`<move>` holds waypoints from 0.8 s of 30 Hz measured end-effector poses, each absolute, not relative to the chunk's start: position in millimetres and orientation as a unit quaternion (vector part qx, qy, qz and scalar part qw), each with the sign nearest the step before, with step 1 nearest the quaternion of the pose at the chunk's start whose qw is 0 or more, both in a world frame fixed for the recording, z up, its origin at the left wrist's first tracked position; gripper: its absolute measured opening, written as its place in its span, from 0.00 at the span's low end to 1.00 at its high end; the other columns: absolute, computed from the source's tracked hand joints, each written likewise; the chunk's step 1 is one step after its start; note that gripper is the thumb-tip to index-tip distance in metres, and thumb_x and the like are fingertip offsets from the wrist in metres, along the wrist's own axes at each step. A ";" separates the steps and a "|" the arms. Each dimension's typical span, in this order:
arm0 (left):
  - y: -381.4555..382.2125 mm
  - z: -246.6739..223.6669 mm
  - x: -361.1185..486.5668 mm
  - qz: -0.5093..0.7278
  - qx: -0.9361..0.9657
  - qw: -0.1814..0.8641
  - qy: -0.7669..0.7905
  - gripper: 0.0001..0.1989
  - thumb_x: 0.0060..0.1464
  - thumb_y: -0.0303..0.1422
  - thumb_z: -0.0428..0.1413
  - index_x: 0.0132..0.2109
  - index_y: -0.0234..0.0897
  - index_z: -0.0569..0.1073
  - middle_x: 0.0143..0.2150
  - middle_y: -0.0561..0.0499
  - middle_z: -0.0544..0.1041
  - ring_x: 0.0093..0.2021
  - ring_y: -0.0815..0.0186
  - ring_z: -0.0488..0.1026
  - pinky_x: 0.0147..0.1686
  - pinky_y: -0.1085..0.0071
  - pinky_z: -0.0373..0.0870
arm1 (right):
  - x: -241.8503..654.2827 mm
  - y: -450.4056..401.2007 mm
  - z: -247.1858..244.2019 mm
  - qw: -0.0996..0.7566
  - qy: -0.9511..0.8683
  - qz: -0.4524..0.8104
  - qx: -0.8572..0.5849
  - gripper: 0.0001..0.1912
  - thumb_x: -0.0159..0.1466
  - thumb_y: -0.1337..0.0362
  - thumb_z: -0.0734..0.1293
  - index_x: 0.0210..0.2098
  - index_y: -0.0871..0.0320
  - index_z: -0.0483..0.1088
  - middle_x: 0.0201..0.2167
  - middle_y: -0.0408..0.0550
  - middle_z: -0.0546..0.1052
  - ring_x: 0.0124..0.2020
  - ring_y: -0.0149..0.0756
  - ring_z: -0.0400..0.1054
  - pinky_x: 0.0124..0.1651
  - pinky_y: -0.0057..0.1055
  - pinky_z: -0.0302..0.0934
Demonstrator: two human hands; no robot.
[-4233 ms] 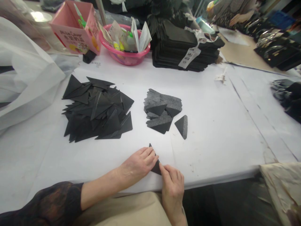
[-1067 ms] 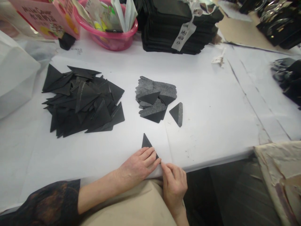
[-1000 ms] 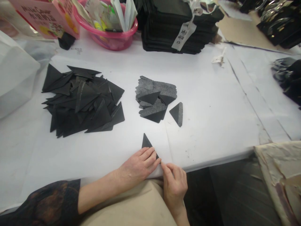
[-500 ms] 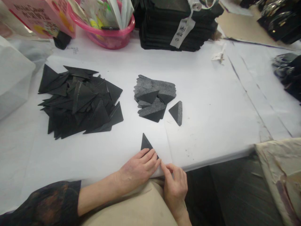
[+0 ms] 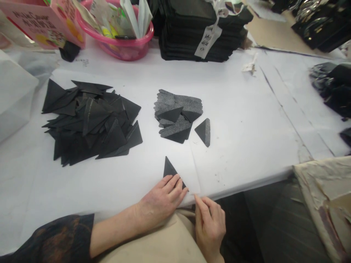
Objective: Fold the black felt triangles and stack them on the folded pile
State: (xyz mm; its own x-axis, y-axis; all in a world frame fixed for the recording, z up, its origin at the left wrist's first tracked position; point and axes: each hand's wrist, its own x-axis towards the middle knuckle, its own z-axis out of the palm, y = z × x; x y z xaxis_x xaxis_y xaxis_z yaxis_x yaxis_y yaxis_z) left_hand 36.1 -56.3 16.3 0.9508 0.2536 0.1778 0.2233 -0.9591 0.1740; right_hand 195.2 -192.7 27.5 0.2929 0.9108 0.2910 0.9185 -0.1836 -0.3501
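Note:
A black triangular piece (image 5: 169,168) lies flat near the table's front edge, partly hidden under the fingers of my left hand (image 5: 161,197), which press it down. My right hand (image 5: 210,221) is at the table edge, just right of the piece and apart from it, its thumb and index finger pinched together; whatever they hold is too small to make out. Beyond my hands lies a fanned stack of grey-edged black pieces (image 5: 178,102), with one single grey-edged triangle (image 5: 203,132) to its right. A large heap of black triangles (image 5: 93,124) spreads on the left.
Along the back stand a pink box (image 5: 35,22), a pink basket (image 5: 123,51) with pens and papers, and a tall stack of black pieces (image 5: 181,40) with a white tag. Dark items (image 5: 333,80) lie far right. Beige cloth (image 5: 323,182) covers something at the lower right.
My right hand has moved right, away from the piece under my left hand. The left hand still presses the piece. The whole view has shifted slightly.

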 end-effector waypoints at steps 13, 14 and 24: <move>-30.4 6.1 27.8 0.182 0.963 0.119 0.159 0.15 0.65 0.21 0.42 0.54 0.27 0.69 0.54 0.43 0.73 0.58 0.60 0.69 0.57 0.65 0.70 | 182.6 -157.6 12.0 0.187 -0.645 -0.029 -0.740 0.17 0.69 0.70 0.62 0.55 0.51 0.71 0.55 0.51 0.72 0.56 0.44 0.64 0.57 0.46 0.55; -25.7 4.4 26.2 0.194 0.960 0.113 0.166 0.16 0.64 0.20 0.43 0.54 0.28 0.69 0.54 0.43 0.73 0.57 0.60 0.69 0.56 0.64 0.71 | 183.9 -159.2 10.8 0.178 -0.647 -0.030 -0.741 0.18 0.70 0.70 0.61 0.56 0.50 0.70 0.56 0.51 0.71 0.57 0.44 0.64 0.58 0.47 0.55; -0.5 -1.2 16.2 0.207 0.947 0.118 0.217 0.17 0.55 0.29 0.54 0.52 0.30 0.70 0.52 0.39 0.75 0.54 0.53 0.72 0.51 0.59 0.73 | 191.8 -174.2 14.0 0.139 -0.646 -0.058 -0.748 0.18 0.69 0.69 0.61 0.55 0.49 0.71 0.57 0.51 0.70 0.58 0.44 0.64 0.60 0.47 0.56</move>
